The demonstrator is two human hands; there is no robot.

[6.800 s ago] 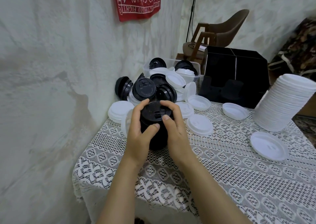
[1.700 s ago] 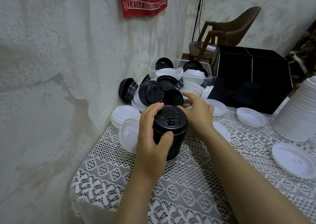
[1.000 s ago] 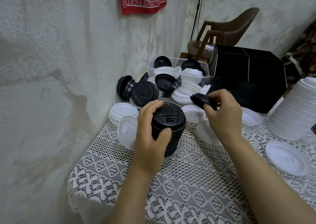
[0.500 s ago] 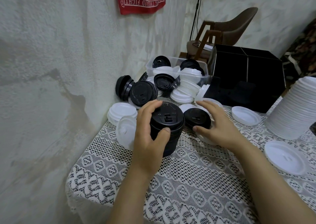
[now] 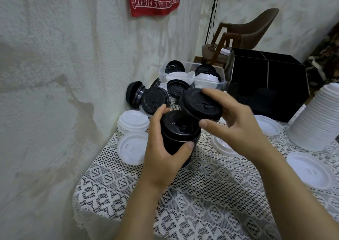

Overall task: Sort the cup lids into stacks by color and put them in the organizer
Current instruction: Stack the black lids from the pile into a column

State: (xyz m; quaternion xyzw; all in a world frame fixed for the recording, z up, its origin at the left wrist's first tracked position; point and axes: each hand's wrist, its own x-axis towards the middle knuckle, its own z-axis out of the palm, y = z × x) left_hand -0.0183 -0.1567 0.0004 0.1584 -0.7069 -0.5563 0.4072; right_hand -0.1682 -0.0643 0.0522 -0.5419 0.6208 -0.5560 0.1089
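Left hand (image 5: 161, 155) still grips the black lid stack (image 5: 178, 129) on the lace-covered table (image 5: 211, 194). Right hand (image 5: 236, 128), low beside it a moment ago, now pinches a single black lid (image 5: 200, 104), tilted just above the stack.

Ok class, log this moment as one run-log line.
phase: stacking | left hand: grips black stack | right hand: holds black lid tilted above stack

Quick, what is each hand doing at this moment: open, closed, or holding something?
Left hand: gripping the stack of black plastic cup lids from the side.
Right hand: holding a single round black plastic lid, tilted over that stack.
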